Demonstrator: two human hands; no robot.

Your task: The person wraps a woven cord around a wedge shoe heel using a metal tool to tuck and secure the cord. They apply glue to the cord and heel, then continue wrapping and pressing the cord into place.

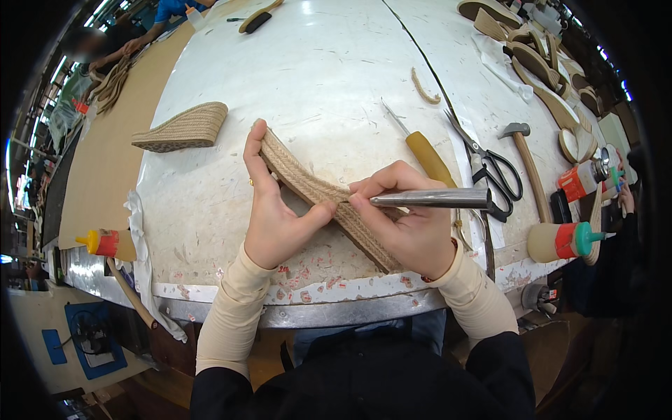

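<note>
A wedge sole wrapped in braided tan jute (290,168) is tilted over the near part of the table. My left hand (269,220) grips it, with the index finger up along its far end and the thumb pressing on the braid. In my right hand (420,234) is a slim metal-handled awl (448,199), its handle pointing right. The awl's tip meets the braid beside my left thumb; how deep it goes I cannot tell. My right hand partly covers the sole's near end. Another jute wedge sole (185,127) stands on the table at the left.
Right of my hands lie a yellow-handled pointed tool (428,157), black scissors (493,168) and a hammer (530,164). Glue bottles stand at the left (115,245) and right (553,241) edges. Sandals (535,63) pile up at the far right. A brush (259,19) lies far back; another person works at far left.
</note>
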